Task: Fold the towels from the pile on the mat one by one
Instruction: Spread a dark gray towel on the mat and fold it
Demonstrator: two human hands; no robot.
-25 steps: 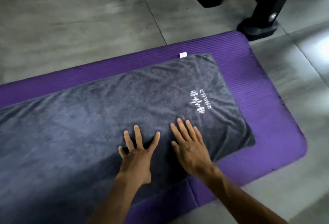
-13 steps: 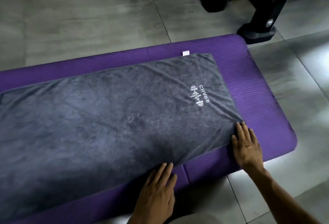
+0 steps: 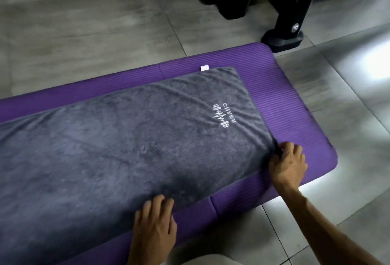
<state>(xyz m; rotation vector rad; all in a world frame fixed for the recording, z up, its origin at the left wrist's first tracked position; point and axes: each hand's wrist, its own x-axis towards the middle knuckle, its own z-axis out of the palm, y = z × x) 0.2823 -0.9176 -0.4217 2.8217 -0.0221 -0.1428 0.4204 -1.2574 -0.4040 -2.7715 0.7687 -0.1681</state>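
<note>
right hand (image 3: 288,164): fingers curled, pinching the towel (image 3: 126,148) at its near right corner. Half a second ago it lay flat beside that corner; a second ago both palms were pressing mid-towel.
left hand (image 3: 155,225): fingers bent onto the near hem, tips on the cloth. Whether it pinches the hem or only presses it, can't tell. It has come back from mid-towel to the edge.
meaning: smoothing looks finished, grip for the first fold is being taken. Fold itself not started.
pose: right forearm comes in from the lower right, wrist over the mat (image 3: 295,106); left wrist comes up from the bottom edge, knuckles up.
towel: spread flat and long, running away left of both hands; creases fan out from the right-hand pinch toward the logo (image 3: 221,116).
tag (image 3: 204,68): white, on the far hem, well beyond the right hand.
mat: purple, under the towel, bare strip right of the right hand.
stand (image 3: 282,39): black foot on the tiles, past the mat's far corner.
</note>
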